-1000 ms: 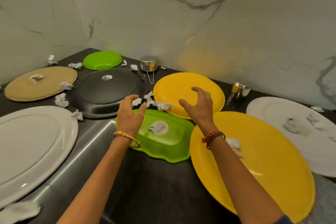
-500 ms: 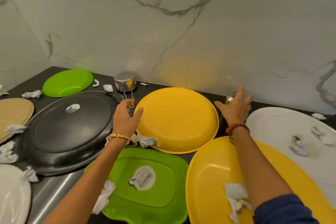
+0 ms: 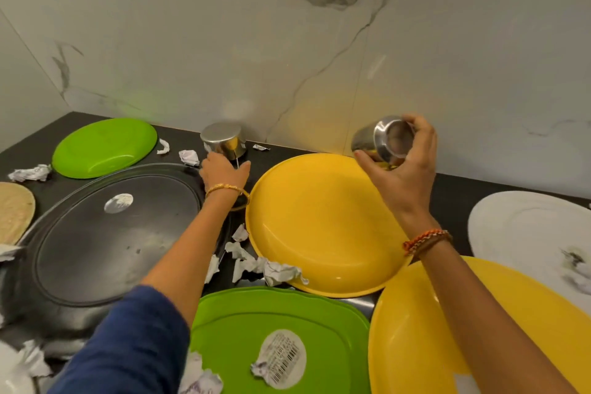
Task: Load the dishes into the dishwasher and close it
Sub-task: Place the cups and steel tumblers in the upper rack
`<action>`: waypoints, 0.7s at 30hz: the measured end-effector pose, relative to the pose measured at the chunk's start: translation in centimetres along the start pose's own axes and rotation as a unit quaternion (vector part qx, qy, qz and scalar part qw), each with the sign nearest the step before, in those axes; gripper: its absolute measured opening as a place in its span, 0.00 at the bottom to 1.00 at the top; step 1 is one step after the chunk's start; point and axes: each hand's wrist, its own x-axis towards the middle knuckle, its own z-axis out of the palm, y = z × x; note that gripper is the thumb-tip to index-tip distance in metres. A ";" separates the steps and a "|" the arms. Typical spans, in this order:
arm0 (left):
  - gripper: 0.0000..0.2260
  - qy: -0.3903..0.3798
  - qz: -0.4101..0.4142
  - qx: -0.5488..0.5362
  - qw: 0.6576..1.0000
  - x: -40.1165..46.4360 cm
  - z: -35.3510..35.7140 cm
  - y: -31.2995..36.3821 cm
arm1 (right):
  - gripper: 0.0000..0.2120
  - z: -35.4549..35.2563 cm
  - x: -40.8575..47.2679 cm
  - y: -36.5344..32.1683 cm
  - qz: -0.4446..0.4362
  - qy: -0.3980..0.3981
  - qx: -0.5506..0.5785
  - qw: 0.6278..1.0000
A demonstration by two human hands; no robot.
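Right grip (image 3: 399, 166) is curled shut around a small steel cup (image 3: 385, 141), lifted clear of the bench (image 3: 454, 189) and tipped on its side. Nearest me, a green tray (image 3: 281, 339) and a big yellow plate (image 3: 425, 336) overlap, with crumpled paper scraps (image 3: 265, 267) between dishes; I judge a dragged sleeve could sweep these off. Further out, my left grip (image 3: 224, 171) reaches the wire handle of an upturned steel pot (image 3: 222, 139) by the wall; I cannot tell if it has closed. A thin handle could let the pot swing and clatter onto the black platter (image 3: 105, 243).
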 end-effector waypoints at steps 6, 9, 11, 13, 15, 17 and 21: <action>0.31 -0.040 -0.019 0.055 0.998 1.3 0.8 0.8 | 0.34 2.9 -1.6 -1.1 -0.014 -0.052 0.022 0.998; 0.26 -0.043 -0.015 0.042 0.998 1.3 0.4 0.7 | 0.34 3.2 -2.0 -1.3 -0.006 -0.047 0.036 0.998; 0.26 -0.034 -0.002 0.022 0.999 1.4 -0.3 0.5 | 0.34 3.0 -2.1 -1.8 -0.004 -0.041 0.048 0.998; 0.21 -0.012 0.015 -0.038 0.999 1.3 -1.1 0.1 | 0.34 2.6 -2.2 -2.4 -0.005 -0.031 0.067 0.997; 0.12 0.020 0.058 -0.110 0.992 0.1 -2.3 0.0 | 0.35 1.5 -2.6 -3.4 -0.007 -0.005 0.093 0.996; 0.10 0.043 0.109 -0.176 0.977 -2.0 -3.5 0.4 | 0.34 0.1 -3.6 -4.3 -0.005 0.033 0.113 0.993; 0.11 0.032 0.188 -0.322 0.927 -7.1 -5.7 2.3 | 0.31 -3.4 -6.2 -5.7 -0.002 0.113 0.124 0.986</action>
